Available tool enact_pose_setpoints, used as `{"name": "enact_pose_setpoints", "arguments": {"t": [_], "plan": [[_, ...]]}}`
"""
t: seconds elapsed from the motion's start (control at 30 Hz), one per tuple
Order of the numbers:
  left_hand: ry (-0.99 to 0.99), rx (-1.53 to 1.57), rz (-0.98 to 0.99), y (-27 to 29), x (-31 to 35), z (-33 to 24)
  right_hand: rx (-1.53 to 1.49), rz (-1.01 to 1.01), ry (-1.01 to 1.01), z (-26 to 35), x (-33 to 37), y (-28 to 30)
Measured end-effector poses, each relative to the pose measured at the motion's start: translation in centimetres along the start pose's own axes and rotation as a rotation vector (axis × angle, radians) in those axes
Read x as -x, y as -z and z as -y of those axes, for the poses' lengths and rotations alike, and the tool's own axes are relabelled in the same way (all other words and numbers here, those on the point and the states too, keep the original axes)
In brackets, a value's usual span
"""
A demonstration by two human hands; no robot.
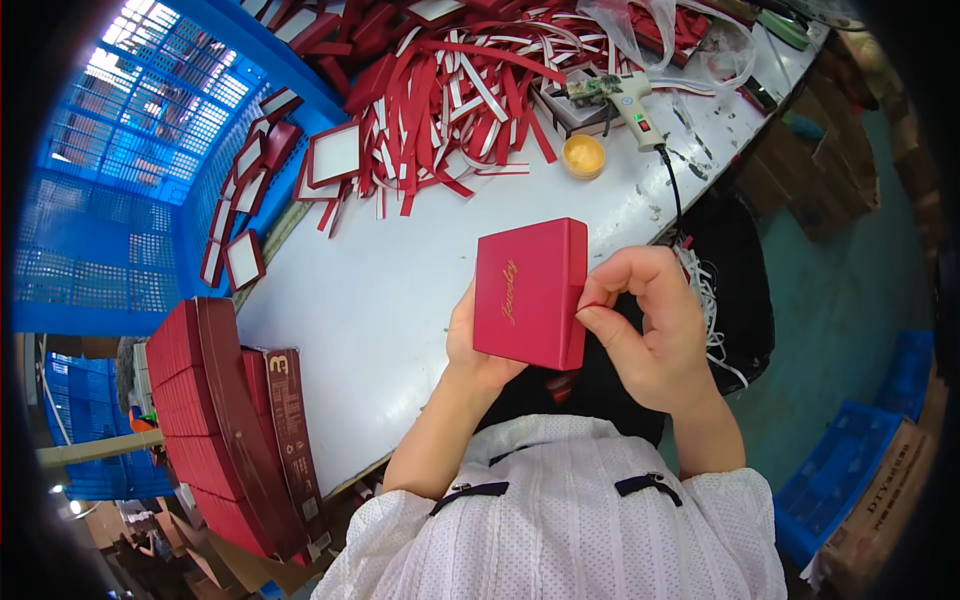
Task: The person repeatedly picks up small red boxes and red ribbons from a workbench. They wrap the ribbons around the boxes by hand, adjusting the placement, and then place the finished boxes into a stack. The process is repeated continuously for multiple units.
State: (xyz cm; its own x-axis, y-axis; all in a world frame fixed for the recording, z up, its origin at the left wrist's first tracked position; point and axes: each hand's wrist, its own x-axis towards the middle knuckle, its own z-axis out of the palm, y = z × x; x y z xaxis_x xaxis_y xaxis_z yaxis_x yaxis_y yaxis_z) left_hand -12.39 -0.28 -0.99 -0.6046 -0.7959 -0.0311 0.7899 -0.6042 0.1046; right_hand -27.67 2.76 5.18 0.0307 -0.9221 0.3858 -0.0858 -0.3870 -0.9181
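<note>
A square red gift box (525, 295) with gold script on its lid is held up over the near edge of the white table. My left hand (472, 345) grips it from the left and beneath, its fingers mostly hidden behind the box. At the box's right side, my right hand (650, 325) has thumb and forefinger pinched on a small red tab (588, 308). Only a sliver of that tab shows; I cannot tell how it joins the box.
Red and white ribbon strips (440, 120) heap at the back, near a glue gun (632, 105) and a yellow cup (583, 157). Open box parts (335, 155) lie beside a blue crate (110, 190). Stacked red boxes (190, 420) stand left, and white strips (708, 300) hang right.
</note>
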Motion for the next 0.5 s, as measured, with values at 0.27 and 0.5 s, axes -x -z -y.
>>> {"name": "enact_pose_setpoints", "arguments": {"t": [0.27,0.5], "plan": [[0.026,0.003,0.035,0.5,0.2,0.4,0.162,-0.083,0.007,0.0,0.9,0.0],[-0.007,-0.209,-0.207,0.7,0.9,1.1,-0.533,0.101,-0.292,-0.8,1.3,-1.6]]}}
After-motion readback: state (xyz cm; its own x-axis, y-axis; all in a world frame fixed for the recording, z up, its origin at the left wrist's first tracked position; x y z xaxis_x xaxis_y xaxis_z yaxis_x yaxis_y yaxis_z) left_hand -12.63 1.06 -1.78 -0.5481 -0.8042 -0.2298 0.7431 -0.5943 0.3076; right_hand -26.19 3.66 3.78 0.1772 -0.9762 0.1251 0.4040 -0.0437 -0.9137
